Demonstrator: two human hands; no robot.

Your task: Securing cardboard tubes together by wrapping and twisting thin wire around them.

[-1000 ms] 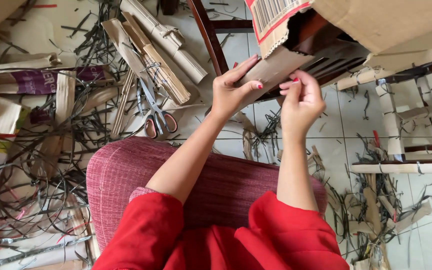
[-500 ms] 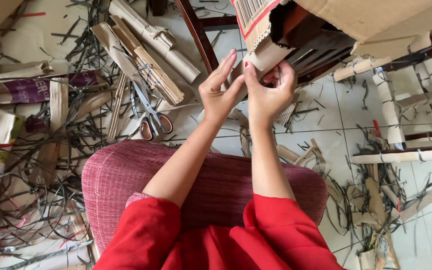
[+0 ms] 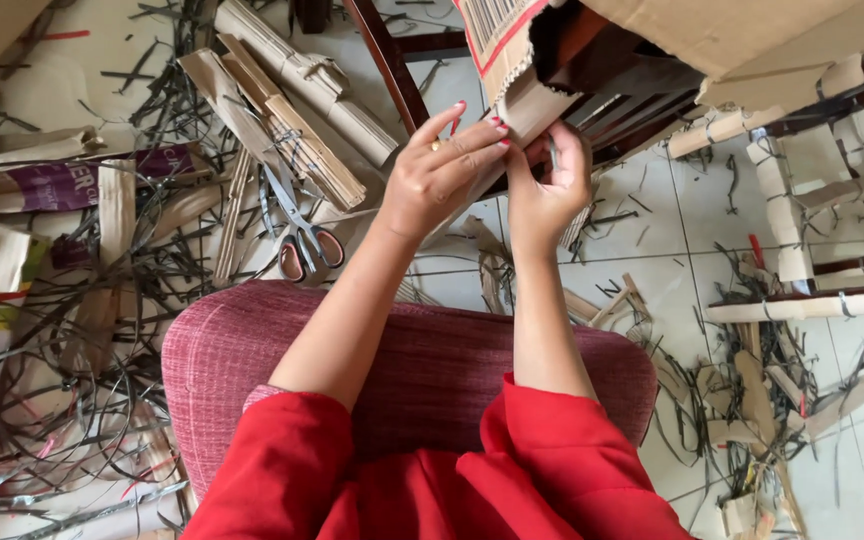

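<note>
Left hand: my left hand (image 3: 432, 180) has slid up over the cardboard flap (image 3: 532, 105), fingers now spread flat on its torn edge, pressing, not closed round it.
Right hand: my right hand (image 3: 549, 185) stays curled behind the same flap, pinching it.
Change: both hands closer together than a second ago; flap better steadied.
Flap: corrugated, brown, ragged, hanging from the cardboard wrapping (image 3: 752, 35) on a dark wooden frame.
Floor: scissors (image 3: 300, 225), tied cardboard bundle (image 3: 292, 120), tangled dark strips.
Foreground: ribbed pink cushion (image 3: 412, 370).
</note>
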